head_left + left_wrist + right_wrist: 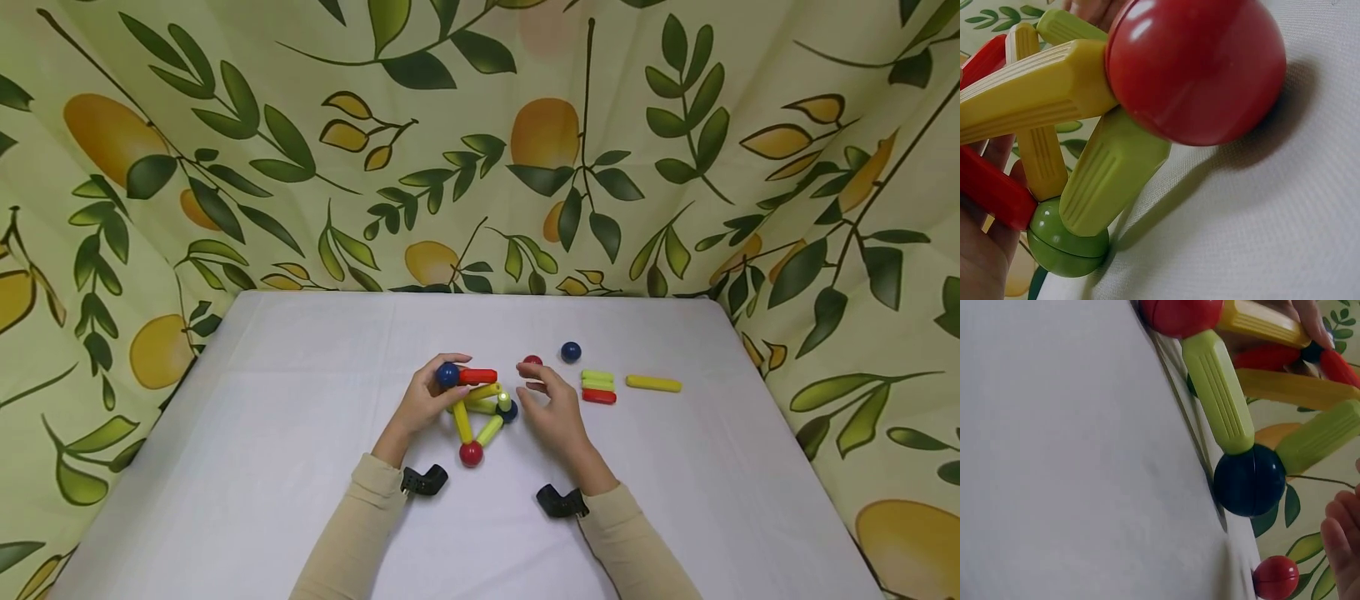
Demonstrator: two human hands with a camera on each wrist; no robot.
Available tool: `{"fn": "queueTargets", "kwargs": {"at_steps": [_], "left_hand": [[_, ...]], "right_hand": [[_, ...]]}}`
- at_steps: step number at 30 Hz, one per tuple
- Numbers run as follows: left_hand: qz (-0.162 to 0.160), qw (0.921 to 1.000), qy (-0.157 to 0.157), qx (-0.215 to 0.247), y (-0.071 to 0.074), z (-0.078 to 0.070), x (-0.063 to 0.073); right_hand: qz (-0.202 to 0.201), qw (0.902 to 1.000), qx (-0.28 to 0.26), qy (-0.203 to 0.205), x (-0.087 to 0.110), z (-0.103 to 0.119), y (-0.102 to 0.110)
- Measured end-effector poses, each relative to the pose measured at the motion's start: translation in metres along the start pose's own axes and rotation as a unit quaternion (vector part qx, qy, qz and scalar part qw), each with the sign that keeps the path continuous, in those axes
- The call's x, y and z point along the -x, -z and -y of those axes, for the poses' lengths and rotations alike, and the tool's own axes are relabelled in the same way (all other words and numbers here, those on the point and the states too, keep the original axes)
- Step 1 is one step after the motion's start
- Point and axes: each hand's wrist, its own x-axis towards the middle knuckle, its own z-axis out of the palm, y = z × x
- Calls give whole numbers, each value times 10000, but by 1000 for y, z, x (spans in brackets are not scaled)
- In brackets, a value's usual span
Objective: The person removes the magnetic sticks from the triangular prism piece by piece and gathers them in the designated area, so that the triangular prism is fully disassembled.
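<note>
My left hand [420, 410] grips the upper blue ball [447, 375] of a toy ball-and-stick frame, thumb in front and fingers behind. A red stick [477, 377] juts right from that ball, and a yellow stick [462, 422] slopes down to a red ball [471, 454] on the table. Light green sticks [1217, 390] link the red ball to a lower blue ball [1250, 481] and to a green ball [1067, 240]. Another light green stick [504, 401] rises from the lower blue ball. My right hand [558, 417] hovers just right of it, fingers loosely bent, holding nothing.
Behind the right hand lie a loose red ball [532, 361] and a blue ball [571, 352]. To its right are light green sticks [597, 377], a red stick [599, 397] and a yellow stick [654, 383]. A patterned curtain [480, 167] hangs beyond the white-covered table [225, 467].
</note>
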Motion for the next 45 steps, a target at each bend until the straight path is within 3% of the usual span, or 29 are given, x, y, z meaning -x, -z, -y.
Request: {"fn": "queueTargets", "kwargs": {"at_steps": [6, 15, 19, 26, 34, 40, 45], "left_hand": [[41, 10000, -77, 19, 0, 0, -1], [14, 9998, -213, -14, 0, 0, 0], [-11, 9998, -177, 74, 0, 0, 0], [-42, 9999, -68, 141, 3, 23, -2], [-19, 9991, -415, 76, 5, 30, -3], [-22, 9989, -445, 119, 5, 30, -4], [-50, 9996, -235, 135, 4, 28, -3]], "right_hand": [[140, 9982, -494, 304, 5, 5, -4], [489, 9942, -492, 825, 7, 44, 2], [547, 9929, -398, 974, 7, 49, 3], [546, 9921, -232, 1107, 8, 49, 4], [553, 9909, -138, 1221, 7, 48, 6], [460, 9936, -209, 1012, 7, 47, 9], [321, 9977, -424, 419, 7, 44, 11]]}}
